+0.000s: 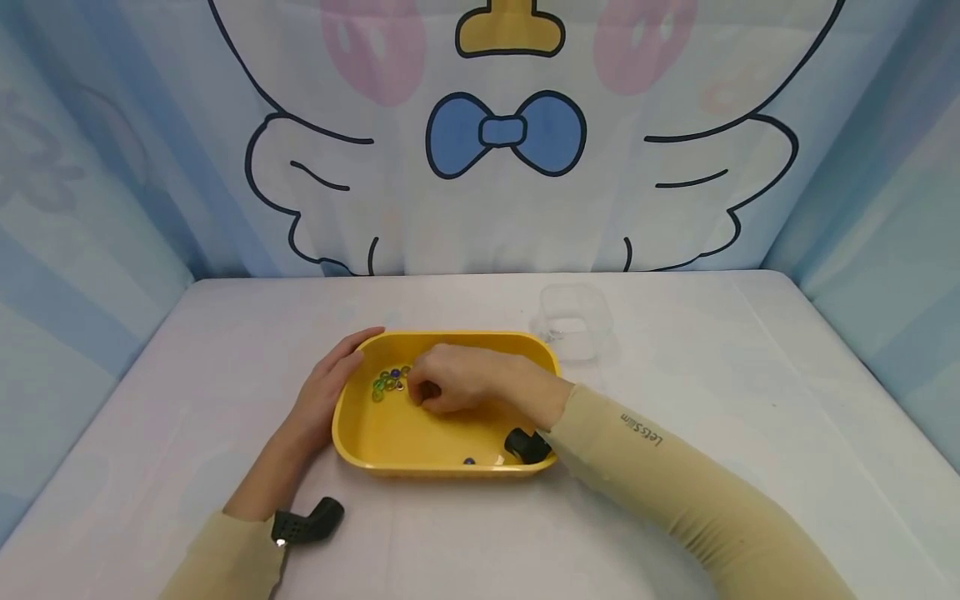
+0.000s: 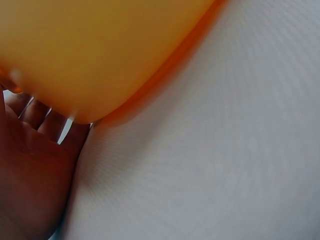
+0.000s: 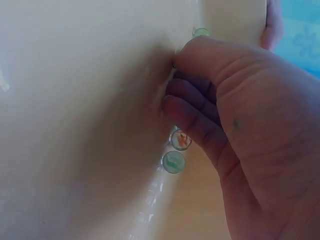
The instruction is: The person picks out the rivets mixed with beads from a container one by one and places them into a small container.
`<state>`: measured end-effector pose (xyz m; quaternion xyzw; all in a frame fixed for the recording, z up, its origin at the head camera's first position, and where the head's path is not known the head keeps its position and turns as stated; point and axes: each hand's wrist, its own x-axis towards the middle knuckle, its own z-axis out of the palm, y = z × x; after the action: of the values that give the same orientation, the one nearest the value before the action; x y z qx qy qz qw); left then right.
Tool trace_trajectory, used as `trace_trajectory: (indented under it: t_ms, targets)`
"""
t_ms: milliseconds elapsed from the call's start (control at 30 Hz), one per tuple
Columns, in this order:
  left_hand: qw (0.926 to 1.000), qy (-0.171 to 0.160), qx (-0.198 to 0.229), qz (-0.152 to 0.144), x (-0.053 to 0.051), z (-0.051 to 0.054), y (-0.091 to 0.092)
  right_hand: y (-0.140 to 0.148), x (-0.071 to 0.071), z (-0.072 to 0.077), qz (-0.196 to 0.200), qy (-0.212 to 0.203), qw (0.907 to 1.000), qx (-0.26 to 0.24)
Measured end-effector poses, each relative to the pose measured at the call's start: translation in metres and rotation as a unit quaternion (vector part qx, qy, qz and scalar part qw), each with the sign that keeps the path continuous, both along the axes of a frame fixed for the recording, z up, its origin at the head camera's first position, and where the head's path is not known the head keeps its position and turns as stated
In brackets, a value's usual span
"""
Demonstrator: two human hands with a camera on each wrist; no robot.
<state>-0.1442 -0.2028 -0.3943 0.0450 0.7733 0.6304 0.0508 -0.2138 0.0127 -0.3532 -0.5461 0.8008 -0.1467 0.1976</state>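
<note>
A yellow tray stands on the table, with several glass marbles grouped along its left far part. My left hand rests against the tray's left side; its fingers lie fairly straight along the outer wall, as the left wrist view also shows. My right hand reaches into the tray beside the grouped marbles. Its fingers are bent, with thumb and index tips low near the tray floor. Whether a marble is between those tips is hidden. In the right wrist view, a green-swirled marble and an orange-patterned one lie below the fingers.
A clear plastic container stands behind the tray's far right corner. One blue marble lies apart at the tray's near wall. A black wrist camera on the right arm hangs over the tray's near right corner.
</note>
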Motion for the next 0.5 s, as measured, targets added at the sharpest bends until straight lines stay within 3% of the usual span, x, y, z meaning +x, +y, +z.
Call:
trace_trajectory:
  t_ms: [500]
  targets:
    - [1.0, 0.0, 0.004, -0.001, -0.0006, 0.0004, -0.0001, 0.0032, -0.0002, 0.0038, -0.021, 0.016, 0.9995, -0.017]
